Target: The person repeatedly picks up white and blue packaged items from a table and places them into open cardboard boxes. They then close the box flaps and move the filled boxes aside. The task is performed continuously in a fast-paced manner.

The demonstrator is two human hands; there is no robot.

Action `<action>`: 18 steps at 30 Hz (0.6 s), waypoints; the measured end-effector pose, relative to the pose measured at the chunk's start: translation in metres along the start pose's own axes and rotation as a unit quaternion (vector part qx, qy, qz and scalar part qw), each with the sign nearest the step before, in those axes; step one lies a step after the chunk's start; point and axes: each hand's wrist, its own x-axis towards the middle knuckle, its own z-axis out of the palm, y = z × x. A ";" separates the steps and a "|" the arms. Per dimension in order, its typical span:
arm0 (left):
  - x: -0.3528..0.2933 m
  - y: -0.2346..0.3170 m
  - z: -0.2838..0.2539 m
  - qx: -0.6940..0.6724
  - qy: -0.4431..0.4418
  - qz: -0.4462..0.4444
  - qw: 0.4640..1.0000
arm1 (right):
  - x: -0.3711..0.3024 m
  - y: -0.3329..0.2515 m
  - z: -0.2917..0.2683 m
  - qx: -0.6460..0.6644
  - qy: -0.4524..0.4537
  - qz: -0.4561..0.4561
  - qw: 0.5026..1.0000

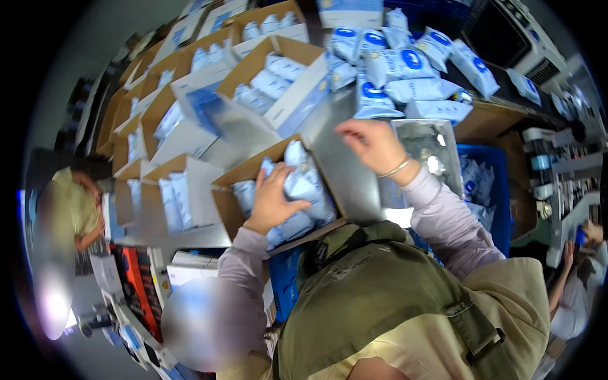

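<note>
An open cardboard box [225, 206] stands right in front of me, packed with pale blue and white plastic pouches [307, 180]. My left hand [272, 201] lies over the pouches inside it, thumb and fingers spread. It touches the side of one pouch that leans higher than the others. To the right of this box, my right hand [373, 145] hovers above the metal tabletop [348, 168]. Its fingers are loosely bent, slightly blurred, and nothing shows in them. Beside the right wrist is a white-rimmed tray [430, 142] with a shiny, see-through surface.
Several filled boxes [272, 82] stand at the far left and along the left side. Loose pouches [405, 69] are heaped at the back right. A blue crate [500, 196] with pouches stands at the right. Other people [79, 202] are at the left and right edges.
</note>
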 end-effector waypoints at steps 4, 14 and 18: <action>0.029 -0.034 0.025 0.095 0.021 -0.091 0.991 | -0.069 0.129 -0.071 -0.134 0.050 0.169 0.975; 0.088 -0.011 0.078 0.249 -0.113 -0.206 0.939 | -0.137 0.175 -0.081 -0.146 -0.044 0.211 0.965; 0.087 -0.035 0.103 0.230 -0.175 -0.237 0.927 | -0.135 0.187 -0.074 -0.227 -0.021 0.182 0.956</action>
